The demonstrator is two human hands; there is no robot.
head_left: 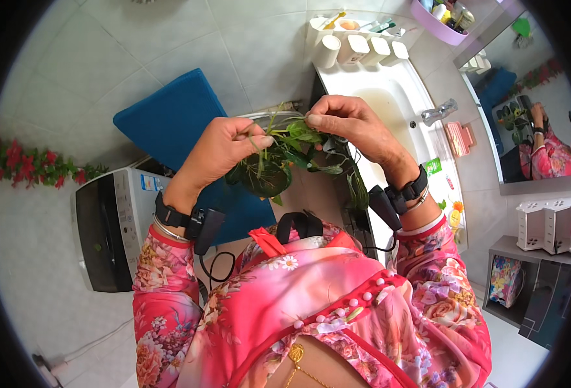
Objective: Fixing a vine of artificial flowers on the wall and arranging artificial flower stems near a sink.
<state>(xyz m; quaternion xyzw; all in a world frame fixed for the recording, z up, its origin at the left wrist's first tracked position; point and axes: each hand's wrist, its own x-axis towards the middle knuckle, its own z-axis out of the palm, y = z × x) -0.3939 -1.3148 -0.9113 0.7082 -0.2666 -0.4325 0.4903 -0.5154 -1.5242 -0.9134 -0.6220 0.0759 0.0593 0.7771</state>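
A leafy green plant (pixel 295 154) with thin, straggly stems stands in front of me, its foliage spreading between my hands. My left hand (pixel 228 145) is closed, thumb and fingertips pinching a thin stem at the plant's left side. On the other side, my right hand (pixel 353 129) pinches at the top leaves between thumb and index finger; the exact leaf or stem in it is partly hidden. More leaves hang below, and trailing strands (pixel 356 187) droop beside the sink cabinet. What the plant grows in is mostly covered by foliage.
A white sink (pixel 398 87) with a faucet (pixel 440 112) lies to the right, several white cups (pixel 356 49) behind it. A blue panel (pixel 172 116) stands behind my left hand. Farther left is a washing machine (pixel 118 226). A mirror (pixel 524 103) hangs at the right.
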